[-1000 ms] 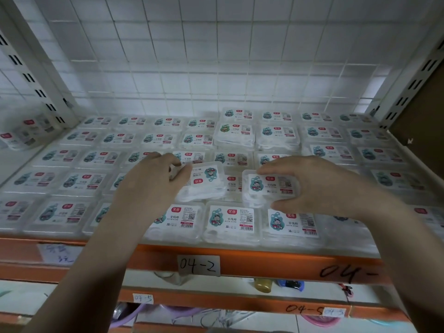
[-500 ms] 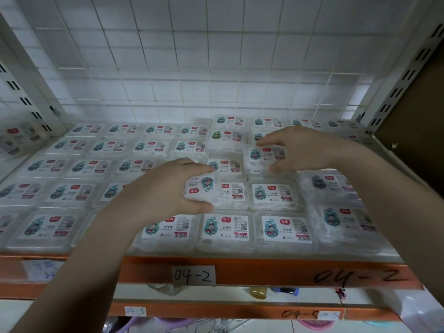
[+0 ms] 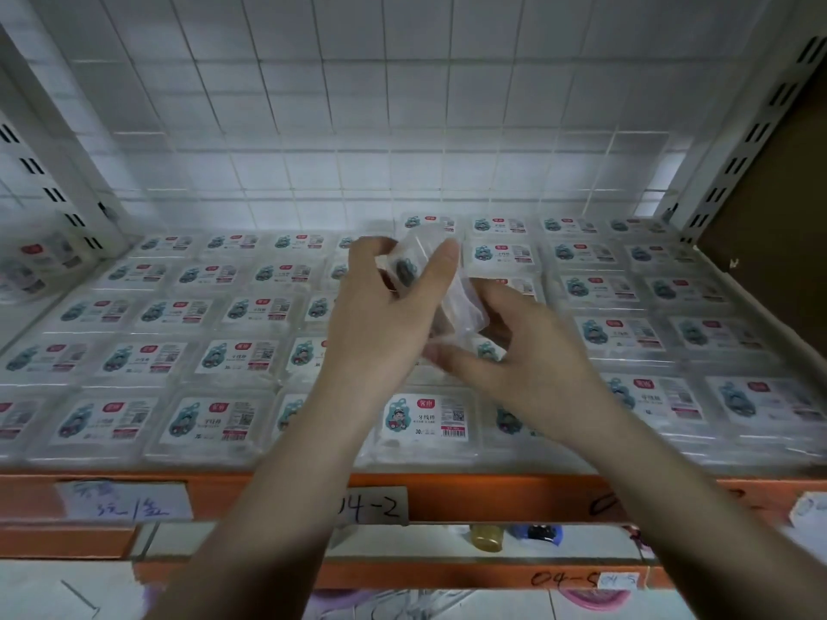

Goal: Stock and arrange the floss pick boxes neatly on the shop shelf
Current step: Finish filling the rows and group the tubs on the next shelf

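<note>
Above the middle of the shelf, head view: one clear floss pick box [image 3: 436, 279], lifted off the rows and tilted on edge, blurred by motion.

My left hand [image 3: 385, 315]: back of hand toward the camera, thumb and curled fingers gripping the upper part of the raised box. A dark patch of its label shows between my thumb and forefinger.

My right hand [image 3: 514, 351]: fingers curled round the lower right part of the same box, thumb pointing left beneath it. Both hands grasp this one item; whether a second box lies against it I cannot tell.

Shelf stock: floss pick boxes [image 3: 232, 306] lying flat in rows, labels up, filling the shelf from the front edge to the back. Each label carries a cartoon figure, a red tag and a barcode. The front-row box [image 3: 425, 420] directly below my hands reads sharpest. A further group of boxes [image 3: 40, 266] sits at far left beyond the white upright [image 3: 53, 172].

Shelf fittings: orange front rail [image 3: 492, 494] with a paper tag reading "04-2" [image 3: 373, 505], partly covered by my left forearm, and a handwritten slip [image 3: 125, 503] to its left. White wire grid [image 3: 402, 127] behind the stock.

Lower level: second orange rail [image 3: 447, 575] marked "04-5"; small items between the rails, too blurred to name.
</note>
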Demonstrator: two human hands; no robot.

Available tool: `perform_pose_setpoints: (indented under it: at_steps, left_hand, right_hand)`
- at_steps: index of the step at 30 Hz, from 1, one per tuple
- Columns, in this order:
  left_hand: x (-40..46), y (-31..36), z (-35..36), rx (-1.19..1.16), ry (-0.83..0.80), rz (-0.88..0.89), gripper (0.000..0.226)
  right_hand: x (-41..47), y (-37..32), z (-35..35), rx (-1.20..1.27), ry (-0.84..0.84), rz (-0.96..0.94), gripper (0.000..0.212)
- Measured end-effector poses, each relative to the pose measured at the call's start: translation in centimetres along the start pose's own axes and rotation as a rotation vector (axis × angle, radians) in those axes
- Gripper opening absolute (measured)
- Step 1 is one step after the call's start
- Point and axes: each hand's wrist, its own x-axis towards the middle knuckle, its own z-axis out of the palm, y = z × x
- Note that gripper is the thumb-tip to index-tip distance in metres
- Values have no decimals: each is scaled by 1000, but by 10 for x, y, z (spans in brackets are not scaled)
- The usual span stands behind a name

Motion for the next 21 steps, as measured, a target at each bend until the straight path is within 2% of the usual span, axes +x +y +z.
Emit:
perform_pose_setpoints:
  at_steps: [2,5,9,13,15,18,21]
  left_hand:
    - [-4,-1,0,9,-36,-9,45]
    - [-10,-6,-12,158,-141,62,77]
    - [-9,-3,-42,385,-257,300,91]
    - [-3,2,-49,423,-307,372,74]
    - [3,-3,-49,403,-301,323,70]
    - [17,-18,-49,446,-284,235,72]
    - [36,-31,-45,474,-296,154,74]
  right_hand:
    - [-5,4,7,77,195,-25,24]
    - [-6,1,0,244,273,54,32]
    - [3,-5,-23,366,151,131,14]
    - [10,-12,-30,385,-58,182,20]
    - [11,-14,-32,241,-71,201,26]
    - [-1,-6,-27,-265,-41,194,42]
    - [-37,0,0,-620,145,-45,35]
